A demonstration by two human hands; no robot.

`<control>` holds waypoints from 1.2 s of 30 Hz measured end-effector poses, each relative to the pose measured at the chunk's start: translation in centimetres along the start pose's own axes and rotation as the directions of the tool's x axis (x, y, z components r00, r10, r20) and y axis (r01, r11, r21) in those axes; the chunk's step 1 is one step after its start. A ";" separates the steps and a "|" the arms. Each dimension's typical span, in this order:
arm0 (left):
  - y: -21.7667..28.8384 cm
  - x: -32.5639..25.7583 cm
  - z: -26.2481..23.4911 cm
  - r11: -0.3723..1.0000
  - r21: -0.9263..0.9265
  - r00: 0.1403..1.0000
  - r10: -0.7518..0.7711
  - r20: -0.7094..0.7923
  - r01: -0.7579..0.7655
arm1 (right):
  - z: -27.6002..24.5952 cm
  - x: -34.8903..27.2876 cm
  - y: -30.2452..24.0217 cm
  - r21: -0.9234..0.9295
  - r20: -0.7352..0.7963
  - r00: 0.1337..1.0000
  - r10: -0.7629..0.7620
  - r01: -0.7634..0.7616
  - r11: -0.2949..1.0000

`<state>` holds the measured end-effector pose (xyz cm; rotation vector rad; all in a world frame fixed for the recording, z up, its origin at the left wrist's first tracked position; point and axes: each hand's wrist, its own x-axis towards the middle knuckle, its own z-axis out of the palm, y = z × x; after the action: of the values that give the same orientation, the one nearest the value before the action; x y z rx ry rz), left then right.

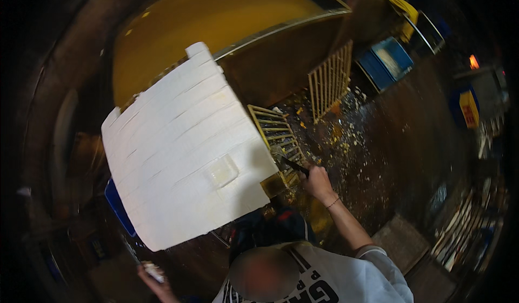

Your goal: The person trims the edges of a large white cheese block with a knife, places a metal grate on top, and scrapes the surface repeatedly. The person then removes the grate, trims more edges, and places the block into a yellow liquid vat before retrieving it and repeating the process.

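Observation:
A large white slab [184, 151] with parallel creases and a shallow square dent spreads in front of me, left of centre. My right hand [318, 183] is closed around a dark-handled tool [294, 166] beside the slab's right edge. The tool points left toward a slatted yellowish rack [278, 138]; its far end is too unclear to name. Low on the left, below the slab's near corner, my left hand [154, 285] grips a small whitish lump [153, 271], whose kind I cannot make out.
Beyond the slab stands a big tank of yellow-brown liquid [227, 16] with a metal rim. A second slatted rack [331, 81] and a blue bin [385, 62] stand to its right. Pale scraps [346, 135] litter the wet floor. A blue container [119, 205] shows under the slab's left edge.

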<state>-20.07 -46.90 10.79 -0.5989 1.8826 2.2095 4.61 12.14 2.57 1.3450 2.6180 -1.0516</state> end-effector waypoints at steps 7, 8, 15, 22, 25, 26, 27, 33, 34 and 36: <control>-20.2 -3.9 8.7 0.743 -0.174 0.758 -0.651 0.037 0.647 | -0.6 -1.3 -7.2 0.402 -0.272 0.951 -0.145 0.250 0.881; -22.4 -3.1 10.1 0.709 -0.217 0.739 -0.663 0.121 0.671 | 0.2 -2.0 -7.2 0.480 -0.209 0.975 -0.070 0.165 0.862; -30.3 5.1 19.8 0.837 -0.255 0.850 -0.519 -0.090 0.484 | 4.4 -2.8 -4.5 0.824 0.054 0.972 0.227 -0.172 0.540; -28.0 6.6 15.5 0.748 -0.499 0.896 -0.409 0.173 0.438 | 5.5 -4.6 -5.9 0.958 0.285 0.957 0.058 -0.281 -0.064; -24.9 4.3 9.3 0.646 -0.629 0.902 -0.303 0.308 0.432 | 7.5 -4.3 -4.3 0.927 0.259 0.965 -0.047 -0.262 -0.269; -23.5 3.8 7.3 0.616 -0.679 0.916 -0.287 0.280 0.400 | 8.0 -4.6 -5.2 0.929 0.232 0.973 -0.006 -0.223 -0.294; -21.3 3.6 5.7 0.598 -0.736 0.938 -0.314 0.148 0.316 | 8.8 -4.8 -6.5 0.927 0.215 0.976 0.030 -0.194 -0.322; -9.6 5.4 4.4 0.730 -0.656 0.953 0.022 0.302 0.191 | 12.0 -3.9 -10.0 0.879 0.119 0.993 0.004 -0.104 -0.466; -9.0 6.1 4.6 0.751 -0.624 0.914 0.070 0.400 0.215 | 12.2 -3.5 -9.8 0.885 0.101 0.995 -0.007 -0.093 -0.457; -8.2 5.8 6.4 0.704 -0.651 0.921 -0.013 0.390 0.286 | 12.6 -3.0 -9.4 0.911 0.063 0.996 0.065 -0.031 -0.412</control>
<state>-23.32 -39.89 1.75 -0.3756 0.7365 2.6527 -3.82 -0.95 -1.03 1.1550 0.6305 -3.6261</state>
